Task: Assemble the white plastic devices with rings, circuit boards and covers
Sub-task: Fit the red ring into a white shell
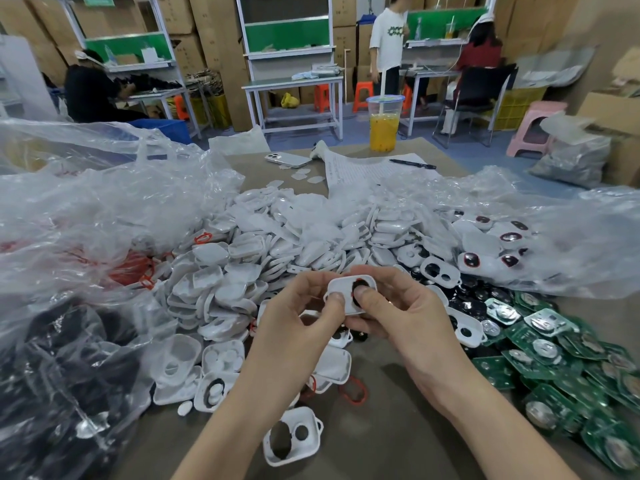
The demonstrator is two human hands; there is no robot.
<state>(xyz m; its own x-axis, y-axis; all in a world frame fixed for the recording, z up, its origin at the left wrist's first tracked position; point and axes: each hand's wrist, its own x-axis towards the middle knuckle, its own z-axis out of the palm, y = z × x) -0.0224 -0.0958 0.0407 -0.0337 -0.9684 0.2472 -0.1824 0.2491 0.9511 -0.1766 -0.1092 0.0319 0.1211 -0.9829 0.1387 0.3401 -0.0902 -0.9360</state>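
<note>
Hands together on one white housing [341,292].
Pinched by left hand [294,327] and right hand [398,317], thumbs on top; bare counter [398,427] beneath; sheet [363,168] beyond, print illegible.

White housing [346,295]: rounded rectangle, raised and tilted, black red-edged ring [355,284] at its hole. White covers [277,237]: loose heap behind (many, overlapping). Green circuit boards [554,358]: heap at right, metal discs uppermost. Red ring [353,391]: loose on worktop [398,427].

Parts piled across the brown table [381,445].
White plastic shells [277,237] centre, green circuit boards [554,362] right, clear plastic bags [86,220] left.
</note>
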